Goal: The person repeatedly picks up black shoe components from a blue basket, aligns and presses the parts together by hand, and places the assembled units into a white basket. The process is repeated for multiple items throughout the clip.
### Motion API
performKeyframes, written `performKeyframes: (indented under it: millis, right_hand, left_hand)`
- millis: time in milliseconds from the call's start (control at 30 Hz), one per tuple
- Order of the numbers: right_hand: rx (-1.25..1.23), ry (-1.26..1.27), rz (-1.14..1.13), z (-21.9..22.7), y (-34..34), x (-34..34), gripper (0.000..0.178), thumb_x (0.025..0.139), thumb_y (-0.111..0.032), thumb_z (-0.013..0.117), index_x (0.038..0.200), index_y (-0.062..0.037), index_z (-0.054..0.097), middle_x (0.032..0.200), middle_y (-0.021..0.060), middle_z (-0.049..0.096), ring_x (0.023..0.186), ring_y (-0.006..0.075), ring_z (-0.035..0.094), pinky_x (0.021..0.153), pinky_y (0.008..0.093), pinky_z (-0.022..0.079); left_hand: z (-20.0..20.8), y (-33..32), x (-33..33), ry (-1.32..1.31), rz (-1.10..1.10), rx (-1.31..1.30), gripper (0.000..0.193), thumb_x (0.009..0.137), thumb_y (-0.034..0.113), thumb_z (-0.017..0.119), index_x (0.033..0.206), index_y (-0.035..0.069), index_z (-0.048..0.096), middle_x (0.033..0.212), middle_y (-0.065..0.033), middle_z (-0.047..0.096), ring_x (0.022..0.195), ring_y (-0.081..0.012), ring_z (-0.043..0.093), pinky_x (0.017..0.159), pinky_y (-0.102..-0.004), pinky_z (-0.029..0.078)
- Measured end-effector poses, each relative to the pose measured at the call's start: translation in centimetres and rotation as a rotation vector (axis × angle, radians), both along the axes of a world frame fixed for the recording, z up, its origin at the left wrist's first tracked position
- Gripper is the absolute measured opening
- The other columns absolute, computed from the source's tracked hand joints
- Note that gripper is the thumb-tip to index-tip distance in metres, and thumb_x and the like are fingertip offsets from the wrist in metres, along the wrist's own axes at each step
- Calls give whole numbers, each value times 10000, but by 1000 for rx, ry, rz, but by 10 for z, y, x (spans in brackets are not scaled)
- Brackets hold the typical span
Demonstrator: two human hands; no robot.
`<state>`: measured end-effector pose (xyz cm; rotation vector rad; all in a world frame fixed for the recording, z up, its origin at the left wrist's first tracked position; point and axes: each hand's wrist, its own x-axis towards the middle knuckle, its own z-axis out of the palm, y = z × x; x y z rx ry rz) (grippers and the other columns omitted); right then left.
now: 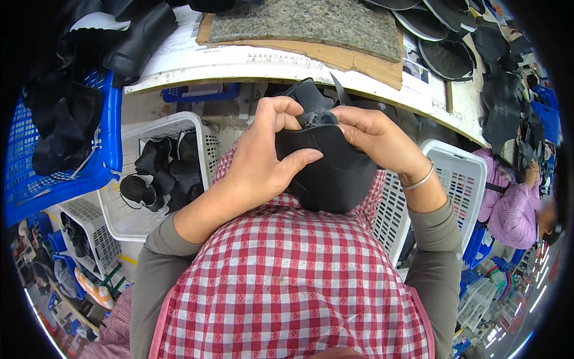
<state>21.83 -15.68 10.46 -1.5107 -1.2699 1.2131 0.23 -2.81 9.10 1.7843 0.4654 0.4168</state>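
Observation:
In front of my chest, just off the table's front edge, I hold a black shoe upper (pixel 335 182) with a smooth outer face. Grey fuzzy material (pixel 315 118) shows at its opening. My left hand (pixel 254 152) grips the left side, thumb pressed on the outer face and fingers curled over the rim. At the upper right edge, my right hand (pixel 382 140) pinches the material between thumb and fingers. A dark pointed strip (pixel 339 91) sticks up just beyond the right fingertips; whether it belongs to the upper I cannot tell.
A grey speckled slab (pixel 305 23) lies on cardboard (pixel 371 70) atop the white table (pixel 224 73). More black pieces (pixel 447 58) crowd its right end. Baskets flank me: blue (pixel 112 128), white (pixel 113 206) with black pieces, another white (pixel 472 179). A co-worker (pixel 515 212) sits right.

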Motion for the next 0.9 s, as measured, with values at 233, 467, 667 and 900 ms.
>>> performKeyframes:
  millis: [233,467,667,900]
  right_hand:
    - [17,-25,80,6,-1,2,284,1064,-77,585,1331,-4,650,1111,116,740,994,145,650,923,311,535]
    - [8,-20,167,16,5,5,315,1047,-31,596,1353,30,641,1143,90,740,1042,143,652,952,308,524]
    - [-15,-24,156,17,5,4,279,1044,-46,578,1306,2,660,1134,137,742,1024,222,687,948,345,537]
    - [-81,171,104,11,2,7,277,1052,-136,640,1285,4,693,1116,80,746,1010,122,651,917,306,530]
  left_hand:
    - [1,-1,0,35,36,-63,643,823,138,869,1309,40,460,971,-91,627,944,-201,634,920,-349,492]
    - [3,0,-1,41,46,-68,573,826,144,863,1261,45,504,997,-84,630,958,-196,639,921,-350,504]
    - [4,2,-1,33,23,-47,440,843,137,850,1163,40,564,995,-57,637,952,-184,634,888,-334,509]
    - [5,10,0,-5,-35,-225,259,886,122,830,1032,16,645,949,-4,647,898,-80,595,784,-249,487]
